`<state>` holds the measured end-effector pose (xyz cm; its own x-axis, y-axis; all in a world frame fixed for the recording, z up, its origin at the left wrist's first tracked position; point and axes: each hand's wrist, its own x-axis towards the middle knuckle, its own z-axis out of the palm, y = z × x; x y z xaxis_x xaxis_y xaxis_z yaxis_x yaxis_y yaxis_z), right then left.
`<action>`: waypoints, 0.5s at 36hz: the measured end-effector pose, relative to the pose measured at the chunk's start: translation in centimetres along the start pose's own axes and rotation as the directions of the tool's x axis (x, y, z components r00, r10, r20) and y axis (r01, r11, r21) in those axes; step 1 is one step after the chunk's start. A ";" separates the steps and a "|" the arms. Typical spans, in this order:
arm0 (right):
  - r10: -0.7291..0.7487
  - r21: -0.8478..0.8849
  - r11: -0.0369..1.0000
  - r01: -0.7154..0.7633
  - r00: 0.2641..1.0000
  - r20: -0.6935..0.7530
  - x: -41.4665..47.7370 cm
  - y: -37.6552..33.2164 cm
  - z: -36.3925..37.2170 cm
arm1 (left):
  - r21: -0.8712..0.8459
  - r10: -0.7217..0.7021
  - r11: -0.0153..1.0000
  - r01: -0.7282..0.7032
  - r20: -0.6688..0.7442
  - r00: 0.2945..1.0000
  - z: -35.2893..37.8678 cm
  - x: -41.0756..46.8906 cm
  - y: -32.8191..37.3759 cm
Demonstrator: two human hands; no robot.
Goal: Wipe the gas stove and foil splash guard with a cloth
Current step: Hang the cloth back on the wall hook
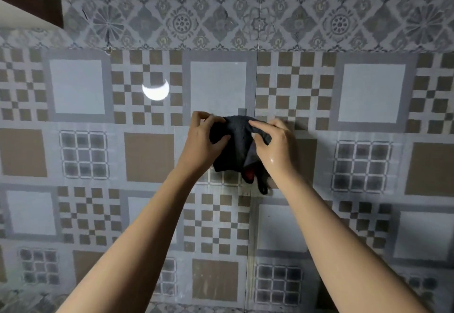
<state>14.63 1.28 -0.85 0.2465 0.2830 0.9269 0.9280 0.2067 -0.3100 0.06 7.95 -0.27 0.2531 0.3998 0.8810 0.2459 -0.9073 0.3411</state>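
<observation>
The cloth is dark, soft and floppy, bunched up in front of the patterned wall. The left hand and right hand both pinch its top folds. It looks light and maybe wet, so grab a thick bunch.

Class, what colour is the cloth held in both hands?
The cloth is dark grey to black, with a red bit low down; head view.

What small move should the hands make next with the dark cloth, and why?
Probably tuck the hanging ends of the dark cloth into a compact pad before wiping the patterned splash guard. The left hand and the right hand both grip it, and loose ends dangle below.
</observation>
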 end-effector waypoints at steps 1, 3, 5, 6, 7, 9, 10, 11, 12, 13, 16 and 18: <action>-0.005 0.013 1.000 0.005 1.000 -0.002 -0.4 0.3 0.1 | -0.006 0.000 1.000 0.000 -0.008 1.000 0.1 -0.3 -0.1; -0.019 0.038 0.999 0.019 1.000 -0.007 -1.2 0.6 0.1 | -0.015 -0.001 1.000 0.001 -0.021 1.000 0.4 -0.8 -0.1; -0.027 0.039 0.999 0.028 1.000 -0.008 -1.9 0.7 0.0 | 0.006 0.011 1.000 -0.011 -0.030 0.999 0.7 -1.4 0.0; -0.032 0.031 0.999 0.033 0.999 -0.015 -2.2 0.7 0.0 | 0.033 0.021 0.999 -0.020 -0.036 0.999 0.7 -1.6 0.0; -0.036 0.022 0.999 0.037 0.999 -0.024 -2.5 0.8 -0.1 | 0.063 0.027 0.998 -0.024 -0.044 0.999 0.7 -1.8 0.0; -0.035 0.009 0.999 0.035 0.999 -0.038 -2.8 0.8 -0.3 | 0.095 0.024 0.995 -0.019 -0.050 0.998 0.6 -1.9 0.0; -0.032 0.003 0.999 0.032 0.999 -0.039 -3.0 0.8 -0.4 | 0.092 0.023 0.996 -0.019 -0.043 0.999 0.5 -2.0 0.1; -0.028 -0.002 1.000 0.028 0.999 -0.035 -3.1 0.8 -0.5 | 0.077 0.021 0.997 -0.019 -0.029 0.999 0.4 -2.1 0.1; -0.020 -0.001 1.000 0.020 0.999 -0.028 -3.2 0.8 -0.6 | 0.054 0.019 0.998 -0.018 -0.013 1.000 0.3 -2.1 0.2; -0.009 0.005 1.000 0.009 1.000 -0.016 -3.4 0.7 -0.7 | 0.029 0.014 0.999 -0.014 -0.002 1.000 0.3 -2.2 0.3; 0.048 0.037 0.998 -0.049 0.998 0.026 -3.7 0.5 -0.7 | -0.068 -0.032 0.997 0.031 -0.002 0.999 0.5 -2.6 0.3; 0.096 0.078 0.992 -0.099 0.995 0.040 -3.9 0.5 -0.6 | -0.142 -0.084 0.986 0.085 0.013 0.996 0.7 -2.9 0.1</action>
<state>14.28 -0.33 -4.53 0.3234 0.3393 0.8833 0.8742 0.2501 -0.4161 0.00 6.76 -2.98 0.2437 0.4764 0.8448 0.1312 -0.8793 0.4579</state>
